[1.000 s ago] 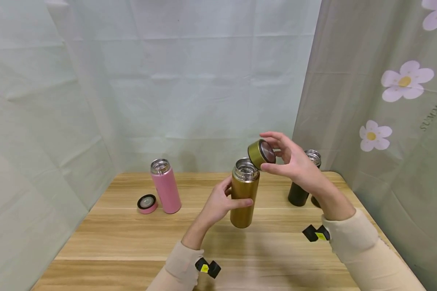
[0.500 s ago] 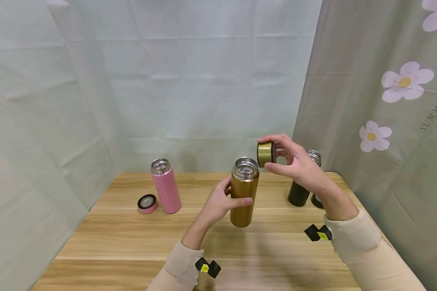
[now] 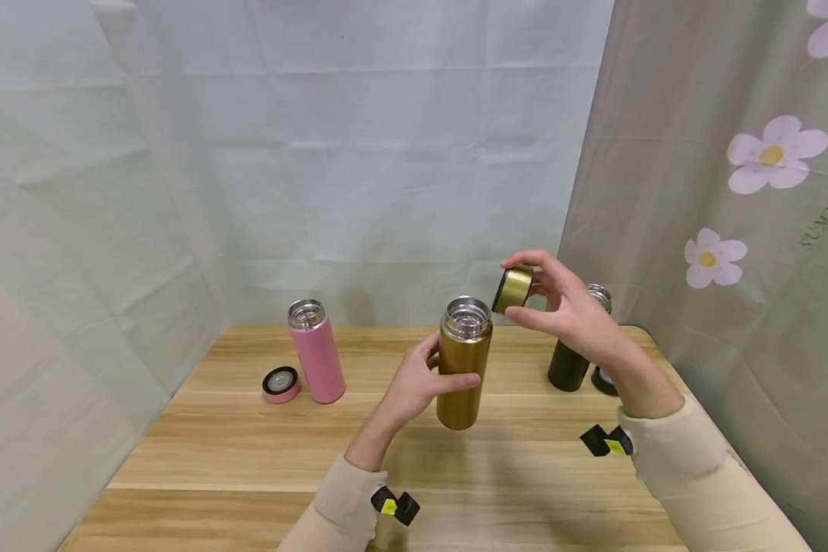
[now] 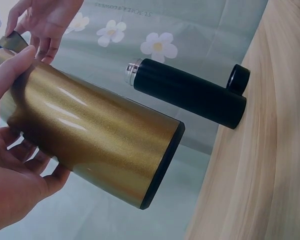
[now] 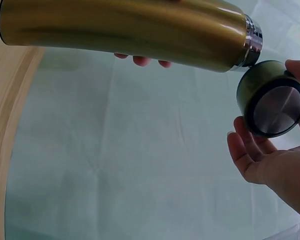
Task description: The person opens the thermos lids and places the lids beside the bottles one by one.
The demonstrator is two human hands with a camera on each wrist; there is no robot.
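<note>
My left hand [image 3: 416, 383] grips a gold thermos flask [image 3: 463, 360] around its body, thumb across the front. The flask is held above the table, its steel mouth uncovered. Between thumb and fingers, my right hand [image 3: 564, 307] pinches the gold lid [image 3: 515, 287], tilted, just right of the mouth. In the right wrist view the lid [image 5: 272, 100] shows a round metal face with a dark ring and lies close to the flask's neck. Whether the two touch is unclear. The left wrist view shows the flask [image 4: 97, 125] large, with its dark base rim.
A pink flask [image 3: 317, 356] stands uncovered at the left, its pink lid [image 3: 280, 385] beside it on the wooden table [image 3: 248, 468]. Behind my right forearm stands a black flask [image 3: 567, 366], with a black lid [image 4: 238, 79] next to its base. Fabric hangs behind.
My right hand has shifted slightly right, away from the gold flask's mouth, turning the lid so that its metal face no longer shows in the head view. My left hand stays nearly still.
</note>
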